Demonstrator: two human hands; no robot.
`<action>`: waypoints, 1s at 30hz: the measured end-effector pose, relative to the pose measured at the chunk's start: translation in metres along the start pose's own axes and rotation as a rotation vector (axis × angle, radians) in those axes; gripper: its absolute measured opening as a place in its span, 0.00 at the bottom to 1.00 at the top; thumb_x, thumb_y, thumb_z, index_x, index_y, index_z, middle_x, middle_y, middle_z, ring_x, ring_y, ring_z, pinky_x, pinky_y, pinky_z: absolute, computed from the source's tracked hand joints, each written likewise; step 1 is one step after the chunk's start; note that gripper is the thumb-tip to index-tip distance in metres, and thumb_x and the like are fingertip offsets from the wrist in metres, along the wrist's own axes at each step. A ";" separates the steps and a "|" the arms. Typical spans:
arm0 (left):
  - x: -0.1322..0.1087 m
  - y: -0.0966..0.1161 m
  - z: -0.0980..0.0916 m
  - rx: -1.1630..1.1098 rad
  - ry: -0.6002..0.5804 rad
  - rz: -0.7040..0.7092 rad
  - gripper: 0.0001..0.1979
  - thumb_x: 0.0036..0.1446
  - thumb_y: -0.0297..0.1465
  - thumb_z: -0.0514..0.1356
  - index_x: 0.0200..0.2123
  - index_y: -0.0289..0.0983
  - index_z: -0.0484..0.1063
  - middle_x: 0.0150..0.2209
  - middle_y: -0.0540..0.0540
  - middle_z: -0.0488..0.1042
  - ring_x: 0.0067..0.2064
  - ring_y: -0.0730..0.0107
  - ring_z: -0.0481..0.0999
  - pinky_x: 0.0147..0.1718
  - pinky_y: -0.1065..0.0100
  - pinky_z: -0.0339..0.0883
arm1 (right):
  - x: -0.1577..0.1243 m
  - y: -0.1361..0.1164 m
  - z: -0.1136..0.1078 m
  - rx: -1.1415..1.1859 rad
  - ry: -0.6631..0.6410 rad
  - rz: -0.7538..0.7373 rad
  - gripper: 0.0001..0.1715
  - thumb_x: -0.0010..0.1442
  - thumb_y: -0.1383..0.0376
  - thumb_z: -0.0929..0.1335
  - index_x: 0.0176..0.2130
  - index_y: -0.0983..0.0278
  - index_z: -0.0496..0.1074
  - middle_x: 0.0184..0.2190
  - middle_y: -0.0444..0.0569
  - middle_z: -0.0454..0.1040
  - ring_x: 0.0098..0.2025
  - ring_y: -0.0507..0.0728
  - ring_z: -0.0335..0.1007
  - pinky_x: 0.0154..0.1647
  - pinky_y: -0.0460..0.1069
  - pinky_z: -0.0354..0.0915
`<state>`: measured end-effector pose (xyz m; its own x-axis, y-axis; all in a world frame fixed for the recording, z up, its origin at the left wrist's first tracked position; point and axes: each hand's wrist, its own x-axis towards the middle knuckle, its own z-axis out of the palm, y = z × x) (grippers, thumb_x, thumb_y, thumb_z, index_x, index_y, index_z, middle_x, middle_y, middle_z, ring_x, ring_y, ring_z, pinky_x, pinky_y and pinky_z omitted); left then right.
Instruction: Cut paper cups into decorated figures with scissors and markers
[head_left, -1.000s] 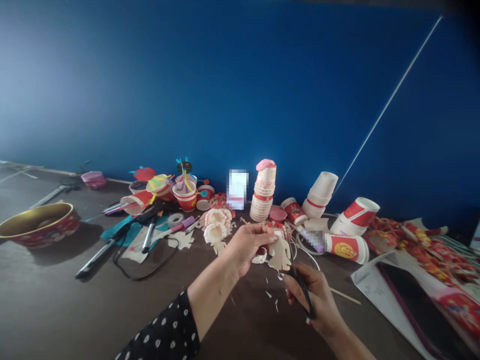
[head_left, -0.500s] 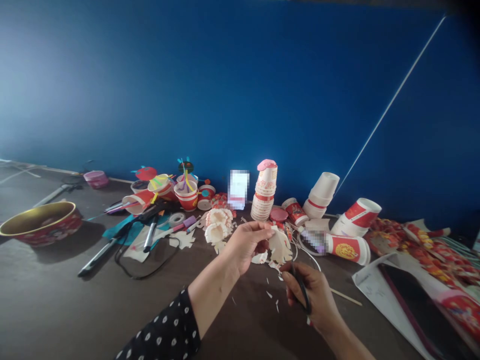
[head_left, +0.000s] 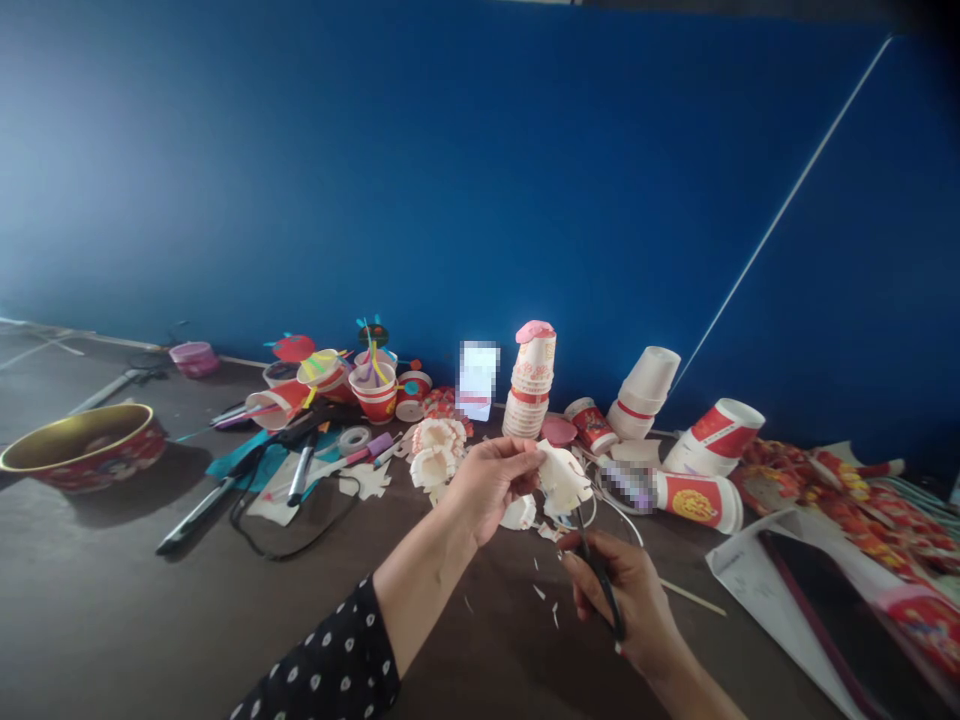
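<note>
**Cut paper piece pinched in left hand, scissors just under it**

Curled white cut paper piece [head_left: 561, 480] sits in the air above the table's middle, pinched at the fingertips of the left hand [head_left: 487, 490], which is mostly closed. Right hand [head_left: 630, 600] is closed around the black-handled scissors [head_left: 600, 585], blade tips just below the piece; contact cannot be told. White paper scraps [head_left: 540, 592] lie on the dark table [head_left: 90, 600] beneath. Ruffled paper flowers [head_left: 433, 455] sit just left of the left hand; a stack of paper cups [head_left: 529, 395] stands near the back edge.
</note>
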<state>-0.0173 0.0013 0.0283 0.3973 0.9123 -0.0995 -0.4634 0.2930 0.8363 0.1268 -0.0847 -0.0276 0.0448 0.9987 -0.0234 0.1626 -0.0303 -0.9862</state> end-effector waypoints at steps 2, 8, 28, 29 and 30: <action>0.000 0.000 0.000 0.004 0.005 0.006 0.09 0.38 0.29 0.66 0.22 0.32 0.69 0.17 0.51 0.66 0.20 0.82 0.63 0.22 0.75 0.56 | 0.000 0.000 0.000 -0.007 0.001 -0.003 0.22 0.46 0.49 0.68 0.31 0.65 0.69 0.12 0.38 0.62 0.13 0.48 0.59 0.15 0.43 0.58; -0.001 0.001 0.000 0.024 -0.001 0.014 0.08 0.39 0.29 0.65 0.22 0.32 0.69 0.16 0.51 0.66 0.20 0.82 0.62 0.21 0.75 0.54 | 0.001 -0.001 0.002 -0.003 0.026 0.012 0.23 0.44 0.49 0.69 0.30 0.66 0.69 0.12 0.38 0.62 0.13 0.47 0.58 0.14 0.43 0.59; 0.000 0.007 -0.002 0.006 -0.001 0.078 0.09 0.41 0.31 0.64 0.23 0.33 0.68 0.17 0.52 0.65 0.19 0.82 0.62 0.20 0.75 0.53 | -0.002 -0.003 0.000 -0.181 -0.111 -0.026 0.21 0.47 0.51 0.67 0.32 0.66 0.69 0.12 0.39 0.61 0.14 0.48 0.60 0.15 0.42 0.57; 0.000 0.007 -0.002 0.003 -0.001 0.074 0.09 0.41 0.31 0.64 0.22 0.32 0.68 0.17 0.51 0.65 0.19 0.82 0.62 0.21 0.75 0.53 | -0.003 -0.002 0.000 -0.191 -0.112 -0.033 0.20 0.47 0.52 0.67 0.33 0.66 0.69 0.13 0.39 0.62 0.14 0.48 0.59 0.15 0.42 0.57; 0.000 0.007 -0.002 0.001 -0.001 0.068 0.09 0.41 0.31 0.64 0.22 0.32 0.68 0.17 0.51 0.66 0.19 0.82 0.62 0.21 0.75 0.53 | -0.003 -0.002 -0.001 -0.198 -0.114 -0.042 0.20 0.48 0.52 0.67 0.33 0.66 0.69 0.13 0.40 0.62 0.14 0.48 0.59 0.15 0.42 0.57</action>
<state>-0.0219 0.0039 0.0330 0.3654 0.9299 -0.0419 -0.4889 0.2300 0.8415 0.1270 -0.0874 -0.0255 -0.0757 0.9971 -0.0123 0.3527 0.0152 -0.9356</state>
